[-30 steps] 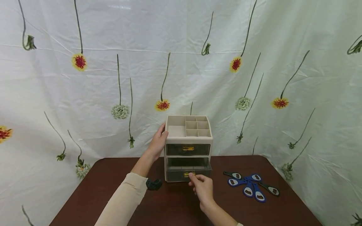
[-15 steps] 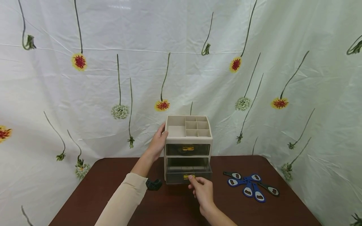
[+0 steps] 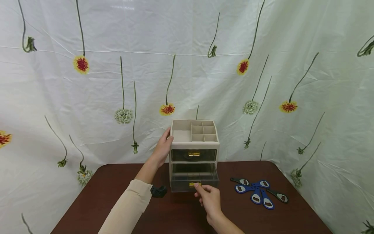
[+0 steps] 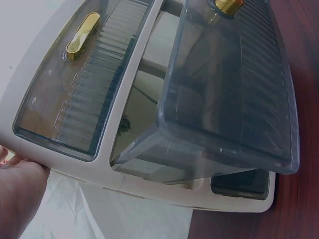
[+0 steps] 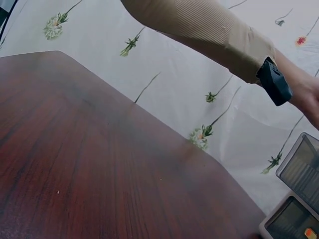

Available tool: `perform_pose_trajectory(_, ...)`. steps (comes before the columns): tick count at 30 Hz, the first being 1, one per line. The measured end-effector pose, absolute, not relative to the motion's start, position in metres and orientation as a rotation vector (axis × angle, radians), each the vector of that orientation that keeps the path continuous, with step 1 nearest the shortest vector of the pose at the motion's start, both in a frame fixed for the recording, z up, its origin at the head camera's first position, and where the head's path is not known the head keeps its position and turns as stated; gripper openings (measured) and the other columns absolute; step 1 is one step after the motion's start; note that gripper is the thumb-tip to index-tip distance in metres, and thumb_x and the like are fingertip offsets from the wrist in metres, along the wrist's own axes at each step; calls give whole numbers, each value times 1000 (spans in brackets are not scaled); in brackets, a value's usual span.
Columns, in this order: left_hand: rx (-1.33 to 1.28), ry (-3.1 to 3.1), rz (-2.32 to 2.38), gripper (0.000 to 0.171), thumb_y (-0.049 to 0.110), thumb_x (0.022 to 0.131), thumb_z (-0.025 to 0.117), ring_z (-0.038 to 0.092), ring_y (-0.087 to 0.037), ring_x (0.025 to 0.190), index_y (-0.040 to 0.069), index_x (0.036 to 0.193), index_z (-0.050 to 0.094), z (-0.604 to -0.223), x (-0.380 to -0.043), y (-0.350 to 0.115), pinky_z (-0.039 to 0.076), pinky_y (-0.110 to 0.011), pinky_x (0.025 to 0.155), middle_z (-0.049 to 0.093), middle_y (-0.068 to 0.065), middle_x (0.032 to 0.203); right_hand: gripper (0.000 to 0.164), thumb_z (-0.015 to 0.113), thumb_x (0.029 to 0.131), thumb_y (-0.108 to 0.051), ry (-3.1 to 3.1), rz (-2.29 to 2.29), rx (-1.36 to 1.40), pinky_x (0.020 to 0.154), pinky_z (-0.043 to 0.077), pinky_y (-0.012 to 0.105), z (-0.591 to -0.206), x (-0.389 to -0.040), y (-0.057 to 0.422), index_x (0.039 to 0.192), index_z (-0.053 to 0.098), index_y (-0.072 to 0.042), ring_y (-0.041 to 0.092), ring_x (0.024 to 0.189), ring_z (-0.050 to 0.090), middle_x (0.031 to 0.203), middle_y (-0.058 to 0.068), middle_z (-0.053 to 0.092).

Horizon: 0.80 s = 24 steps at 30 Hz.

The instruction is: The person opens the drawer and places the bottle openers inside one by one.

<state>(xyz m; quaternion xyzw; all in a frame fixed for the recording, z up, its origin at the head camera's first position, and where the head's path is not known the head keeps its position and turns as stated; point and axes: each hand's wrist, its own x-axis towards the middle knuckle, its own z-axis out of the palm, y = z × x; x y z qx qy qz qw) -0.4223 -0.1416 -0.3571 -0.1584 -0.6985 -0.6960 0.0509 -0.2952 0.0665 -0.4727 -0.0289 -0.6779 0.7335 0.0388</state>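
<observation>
A cream desktop drawer organizer (image 3: 194,144) stands on the table. My left hand (image 3: 161,150) rests against its upper left side, fingers along the side wall and thumb near the front edge. My right hand (image 3: 211,198) pinches the gold handle (image 3: 192,185) of the smoky clear middle drawer (image 3: 179,186), which is pulled out. In the left wrist view, this drawer (image 4: 214,99) juts well forward of the frame and no contents show in it. The top drawer (image 4: 89,84) is closed. In the right wrist view, my right hand is hidden.
Several bottle openers, blue ones (image 3: 256,197) and black ones (image 3: 282,197), lie on the dark red-brown table (image 3: 96,201) right of the organizer. The organizer's top has compartments (image 3: 198,130). A white flowered cloth (image 3: 146,97) hangs behind. A black wrist device (image 5: 275,84) sits at the left sleeve.
The middle drawer has come further out toward me, with my right hand drawing slightly back on its handle. My left hand has stayed against the organizer's side.
</observation>
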Motion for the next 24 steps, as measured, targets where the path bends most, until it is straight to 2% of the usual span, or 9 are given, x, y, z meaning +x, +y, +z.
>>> perform_pose_trajectory(11, -474, -2118, -2128, 59, 20, 114, 34, 17, -30, 153, 15, 168, 10, -355, -422, -141, 22, -52, 120, 13, -10, 170, 37, 80, 93, -36, -2094, 2243, -98, 53, 46, 26, -469, -287, 65, 91, 75, 1, 9, 53, 51, 69, 2, 70)
perform_pose_trajectory(24, -440, -2126, -2120, 59, 21, 114, 35, 20, -30, 152, 15, 168, 12, -357, -424, -141, 23, -51, 120, 15, -9, 170, 31, 77, 96, -32, -2103, 2261, -81, 51, 45, 24, -473, -282, 69, 89, 75, -2, 8, 51, 49, 68, 1, 69)
